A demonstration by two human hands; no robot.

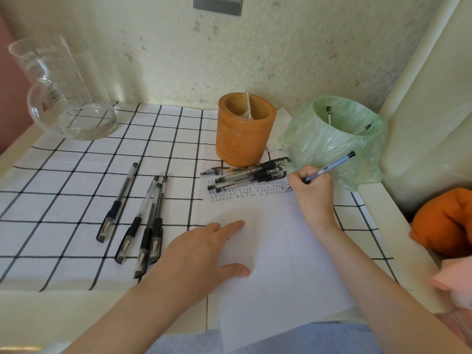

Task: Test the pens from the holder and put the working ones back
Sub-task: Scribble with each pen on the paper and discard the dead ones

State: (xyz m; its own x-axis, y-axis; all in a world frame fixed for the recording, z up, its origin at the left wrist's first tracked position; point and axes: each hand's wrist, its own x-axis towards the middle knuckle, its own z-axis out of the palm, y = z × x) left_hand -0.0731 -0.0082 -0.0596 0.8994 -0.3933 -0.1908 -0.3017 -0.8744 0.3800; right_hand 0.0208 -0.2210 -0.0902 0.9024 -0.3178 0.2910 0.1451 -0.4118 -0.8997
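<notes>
Nearest: a white sheet of paper [281, 264], its near edge overhanging the cream counter [38, 312]. The left hand [204, 251] lies flat on the sheet, fingers straight and spread, pinning it and gripping nothing. Just to its left, four clear-barrelled pens with black grips [143, 226] lie on the black-and-white checked cloth [76, 175].

Farther on, the right hand [314, 185] has its fingers curled round a blue-barrelled pen [329, 166] in a writing grip. The pen's tip appears to be down at the right end of the rows of small test marks [245, 194].

Behind the marks, a cluster of clear pens [250, 175] lies at the foot of the orange-brown cylindrical holder [245, 139]. No pens show inside it. To its right, a bin lined with a green plastic bag [319, 149] holds at least two pens.

Assessment: the blue-barrelled pen is under test. The next move calls for checking its mark, then lifting it to the holder if it writes or to the bin if not.
</notes>
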